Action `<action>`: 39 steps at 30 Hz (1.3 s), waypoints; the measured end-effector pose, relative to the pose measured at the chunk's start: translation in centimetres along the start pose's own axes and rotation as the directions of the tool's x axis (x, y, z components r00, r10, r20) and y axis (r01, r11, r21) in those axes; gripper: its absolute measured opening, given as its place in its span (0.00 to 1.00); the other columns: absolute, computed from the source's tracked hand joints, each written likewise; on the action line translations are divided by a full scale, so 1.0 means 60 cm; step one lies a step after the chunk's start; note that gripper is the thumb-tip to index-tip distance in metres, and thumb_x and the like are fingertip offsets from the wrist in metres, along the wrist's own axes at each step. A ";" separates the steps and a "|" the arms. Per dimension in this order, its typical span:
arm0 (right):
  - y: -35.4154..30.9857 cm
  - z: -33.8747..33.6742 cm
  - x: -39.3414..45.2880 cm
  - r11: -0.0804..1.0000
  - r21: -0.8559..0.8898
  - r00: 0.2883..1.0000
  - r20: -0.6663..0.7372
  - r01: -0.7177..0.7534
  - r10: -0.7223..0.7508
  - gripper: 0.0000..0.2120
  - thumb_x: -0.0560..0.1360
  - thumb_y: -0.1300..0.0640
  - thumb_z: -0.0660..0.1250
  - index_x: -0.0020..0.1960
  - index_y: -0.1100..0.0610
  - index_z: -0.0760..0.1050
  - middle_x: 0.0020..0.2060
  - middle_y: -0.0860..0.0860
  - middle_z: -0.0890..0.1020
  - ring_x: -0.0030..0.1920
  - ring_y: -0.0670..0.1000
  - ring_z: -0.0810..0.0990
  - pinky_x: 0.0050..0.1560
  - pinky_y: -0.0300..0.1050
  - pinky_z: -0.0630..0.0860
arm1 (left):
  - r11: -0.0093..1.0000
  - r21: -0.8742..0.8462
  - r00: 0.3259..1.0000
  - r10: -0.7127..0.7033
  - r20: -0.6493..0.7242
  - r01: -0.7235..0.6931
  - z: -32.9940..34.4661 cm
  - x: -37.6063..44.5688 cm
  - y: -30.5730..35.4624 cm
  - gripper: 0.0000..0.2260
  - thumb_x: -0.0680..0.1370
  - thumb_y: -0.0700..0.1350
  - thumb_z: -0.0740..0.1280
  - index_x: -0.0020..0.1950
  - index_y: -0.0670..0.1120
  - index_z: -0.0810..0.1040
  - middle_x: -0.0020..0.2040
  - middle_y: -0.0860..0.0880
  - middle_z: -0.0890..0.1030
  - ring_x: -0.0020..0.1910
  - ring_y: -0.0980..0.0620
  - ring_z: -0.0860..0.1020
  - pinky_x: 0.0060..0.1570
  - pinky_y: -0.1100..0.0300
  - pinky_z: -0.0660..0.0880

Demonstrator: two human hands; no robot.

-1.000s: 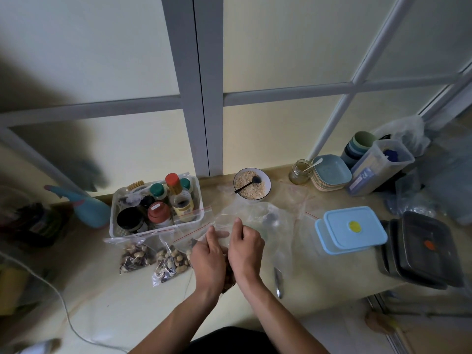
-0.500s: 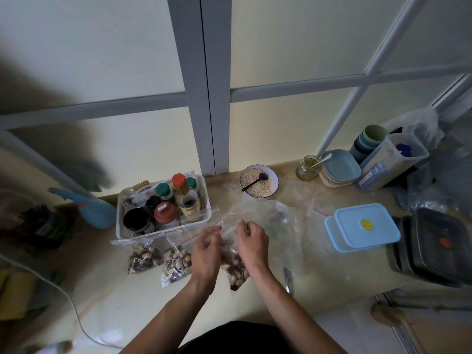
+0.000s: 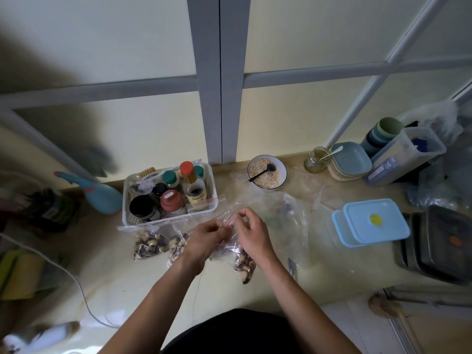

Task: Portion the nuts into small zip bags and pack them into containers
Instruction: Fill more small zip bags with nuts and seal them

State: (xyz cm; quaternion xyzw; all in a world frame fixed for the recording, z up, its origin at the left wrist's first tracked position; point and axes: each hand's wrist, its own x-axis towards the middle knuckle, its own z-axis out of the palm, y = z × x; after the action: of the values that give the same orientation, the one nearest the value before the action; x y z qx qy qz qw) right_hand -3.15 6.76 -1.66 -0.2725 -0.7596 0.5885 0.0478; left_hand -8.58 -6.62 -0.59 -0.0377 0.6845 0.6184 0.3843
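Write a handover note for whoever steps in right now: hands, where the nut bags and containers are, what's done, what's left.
Left hand and right hand: both pinch the red-striped top of the zip bag of nuts at the counter's front; whether its seal is closed cannot be told.
Two filled nut bags lie on the counter left of the hands, in front of the white basket of bottles.
Blue lidded containers sit right of the hands, lids on; dark containers are stacked further right.
Done: two bags portioned, a third in hand.
Left: finish this bag, then pack the bags into containers; none packed yet, as far as can be seen.
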 end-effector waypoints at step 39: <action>-0.004 -0.004 -0.030 0.993 -0.011 0.992 0.055 0.115 -0.114 0.07 0.80 0.60 0.67 0.43 0.53 0.76 0.29 0.46 0.79 0.27 0.43 0.76 0.31 0.38 0.70 | 0.945 0.303 0.984 0.155 -0.086 -0.122 0.010 -0.019 0.009 0.12 0.80 0.47 0.68 0.44 0.39 0.82 0.37 0.45 0.83 0.32 0.59 0.77 0.40 0.60 0.73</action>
State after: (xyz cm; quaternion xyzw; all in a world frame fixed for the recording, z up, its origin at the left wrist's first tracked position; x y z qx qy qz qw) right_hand -1.64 6.12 -0.90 -0.2128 -0.7792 0.5865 0.0592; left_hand -7.77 -6.47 0.54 0.0348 0.7904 0.5312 0.3032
